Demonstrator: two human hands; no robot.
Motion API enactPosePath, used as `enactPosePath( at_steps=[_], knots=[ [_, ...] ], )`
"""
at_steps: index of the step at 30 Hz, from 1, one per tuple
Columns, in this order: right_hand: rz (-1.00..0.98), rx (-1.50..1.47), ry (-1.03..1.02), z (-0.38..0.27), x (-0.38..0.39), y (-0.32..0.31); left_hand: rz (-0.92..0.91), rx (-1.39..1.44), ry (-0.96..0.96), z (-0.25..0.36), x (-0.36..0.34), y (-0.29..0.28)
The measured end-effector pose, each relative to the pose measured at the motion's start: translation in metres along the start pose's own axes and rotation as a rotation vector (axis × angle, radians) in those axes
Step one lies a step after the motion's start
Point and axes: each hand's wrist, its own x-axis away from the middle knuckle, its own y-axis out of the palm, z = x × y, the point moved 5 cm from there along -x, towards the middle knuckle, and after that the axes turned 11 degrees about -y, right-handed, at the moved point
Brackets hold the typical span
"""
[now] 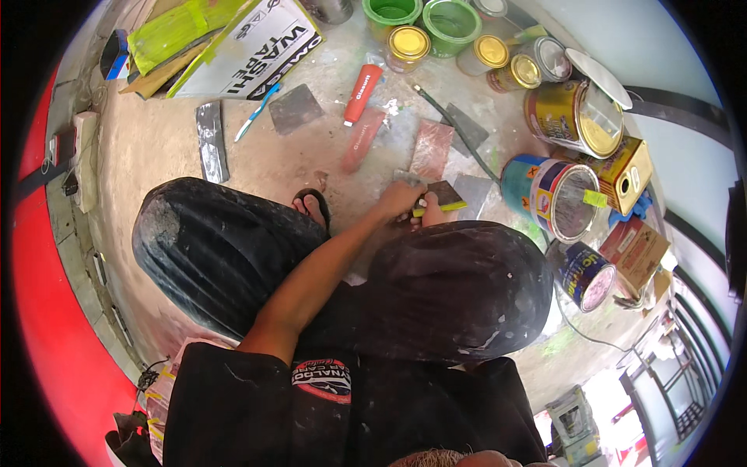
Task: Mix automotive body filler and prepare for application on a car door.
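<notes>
Between my spread knees, both hands hold a dark flat sanding pad (447,194) with a yellow-green lower edge. My left hand (399,199) is closed at the pad's left end, its fingers partly hidden. My right hand (430,212) grips the pad from below, with the thumb up against it; my right forearm is hidden behind the knee. Beside the hands on the floor lie a reddish-brown abrasive sheet (430,148) and a pale grey sheet (471,194). Farther off are a red tube (363,93), a dark grey square sheet (296,109) and a blue-and-white toothbrush-like stick (257,113).
Paint cans (556,198), a large open tin (576,117) and green tubs (451,27) line the right and far side. A thin dark hose (459,132) runs toward the cans. A white carton (253,50) stands far left, near a dark strip (212,142).
</notes>
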Motion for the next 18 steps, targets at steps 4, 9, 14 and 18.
enactPosePath(
  at_steps=[4,9,14,18],
  knots=[
    [0.087,-0.045,-0.247,0.058,-0.043,-0.027,0.031,-0.051,0.106,0.012,0.008,0.011],
    [-0.010,-0.076,-0.079,0.002,-0.036,-0.001,-0.018,0.181,0.049,0.011,0.006,0.010],
    [0.034,0.019,-0.094,0.023,-0.019,-0.012,-0.060,0.101,0.074,-0.004,-0.005,0.009],
    [-0.014,0.005,-0.156,-0.002,-0.019,-0.002,-0.088,0.062,0.049,-0.013,0.002,0.015]
  ],
)
